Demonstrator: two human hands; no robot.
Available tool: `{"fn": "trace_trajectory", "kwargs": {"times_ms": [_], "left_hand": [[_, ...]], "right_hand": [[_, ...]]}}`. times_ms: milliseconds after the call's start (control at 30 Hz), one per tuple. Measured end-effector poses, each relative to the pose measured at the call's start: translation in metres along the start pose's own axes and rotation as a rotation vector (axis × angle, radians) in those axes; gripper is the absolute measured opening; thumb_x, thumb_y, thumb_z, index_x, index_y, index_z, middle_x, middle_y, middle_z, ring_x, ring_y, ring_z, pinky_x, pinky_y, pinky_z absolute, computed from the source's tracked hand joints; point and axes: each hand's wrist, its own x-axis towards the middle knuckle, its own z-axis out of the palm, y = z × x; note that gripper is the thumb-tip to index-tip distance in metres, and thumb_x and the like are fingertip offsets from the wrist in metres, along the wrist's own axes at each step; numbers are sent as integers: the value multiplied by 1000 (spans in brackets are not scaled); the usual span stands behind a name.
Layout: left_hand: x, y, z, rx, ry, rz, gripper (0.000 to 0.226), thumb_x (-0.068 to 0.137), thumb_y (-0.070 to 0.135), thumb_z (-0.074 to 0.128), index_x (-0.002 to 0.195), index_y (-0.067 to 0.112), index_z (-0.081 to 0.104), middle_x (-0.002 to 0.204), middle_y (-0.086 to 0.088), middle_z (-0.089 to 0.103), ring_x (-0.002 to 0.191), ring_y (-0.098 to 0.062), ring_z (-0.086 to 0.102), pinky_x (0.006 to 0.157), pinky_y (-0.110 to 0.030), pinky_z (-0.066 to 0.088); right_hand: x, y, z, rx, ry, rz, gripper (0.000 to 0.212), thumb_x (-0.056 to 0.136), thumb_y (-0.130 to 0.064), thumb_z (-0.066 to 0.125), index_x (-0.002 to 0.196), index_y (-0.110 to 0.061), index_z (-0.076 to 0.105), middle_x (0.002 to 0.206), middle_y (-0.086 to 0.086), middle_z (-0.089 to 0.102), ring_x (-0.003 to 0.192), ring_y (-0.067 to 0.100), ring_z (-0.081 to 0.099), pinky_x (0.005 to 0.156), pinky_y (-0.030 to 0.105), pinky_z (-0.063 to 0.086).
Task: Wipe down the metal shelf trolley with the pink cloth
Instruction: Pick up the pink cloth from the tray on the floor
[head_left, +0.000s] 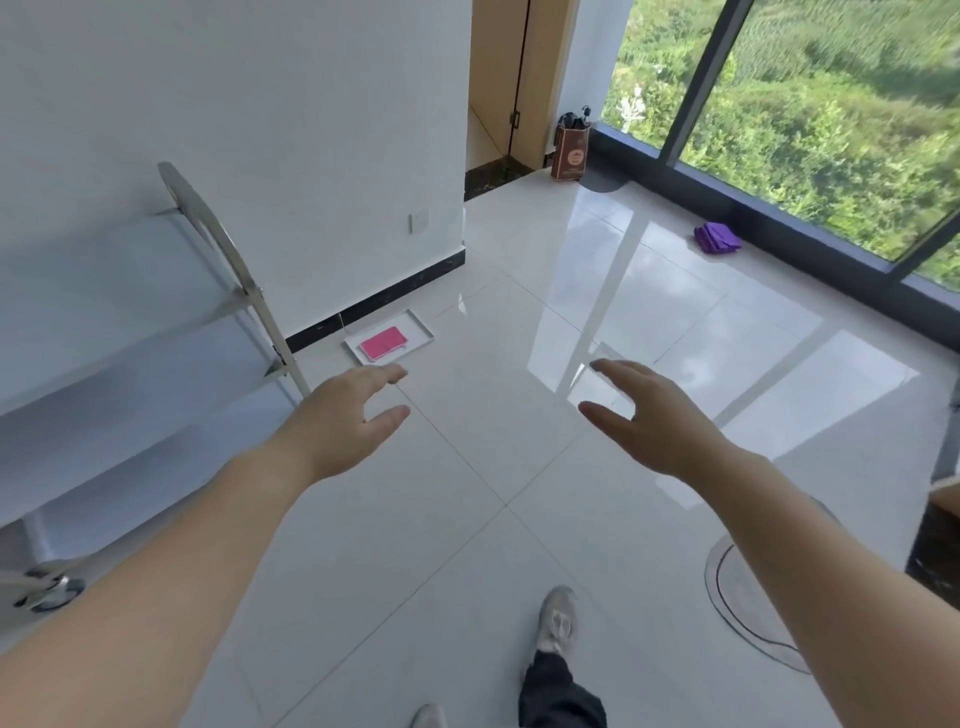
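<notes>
Both arms reach out over the white tiled floor; the left hand hangs with its grip spread, holding nothing; the right hand likewise, fingers apart and bare; the pink cloth lies folded on a white tray by the wall, beyond the left fingertips; the metal shelf trolley stands at left against the wall; a purple cloth sits near the window.

The single head view looked forward and down from standing height over the floor, toward the window.
</notes>
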Motion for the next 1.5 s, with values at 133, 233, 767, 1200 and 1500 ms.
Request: {"fn": "trace_trajectory", "kwargs": {"times_ms": [133,233,767,1200,1500], "left_hand": [[55,3,13,-7,31,-64,45,88,34,58,131,28,48,129,14,50,111,4,41,91,-19,32],[100,12,27,-41,77,-135,43,88,34,58,130,31,48,121,19,50,109,4,45,83,-13,32],[268,5,34,-100,241,-393,39,88,32,59,125,35,50,121,19,51,108,2,46,86,-20,35],[458,-109,-49,-84,209,-404,45,89,33,56,133,28,46,134,13,50,124,-2,42,99,-22,32],[535,-163,-85,-90,218,-460,45,90,29,56,134,26,45,133,12,51,120,-4,44,97,-22,34]], "right_hand": [[69,30,0,35,-17,-36,56,86,-50,54,135,-27,42,139,-5,47,101,18,58,87,27,39],[127,56,-3,85,-28,-76,55,86,-48,55,135,-25,43,139,-4,48,110,17,55,89,26,38],[387,102,-22,106,-222,-333,55,87,-47,55,136,-25,42,139,-4,47,122,15,48,94,35,46],[614,45,10,11,-288,-400,55,89,-45,54,137,-24,40,139,-7,46,104,10,55,85,24,40],[738,14,33,8,-342,-456,54,89,-44,55,137,-23,41,137,-6,48,114,15,52,87,24,41]]}}
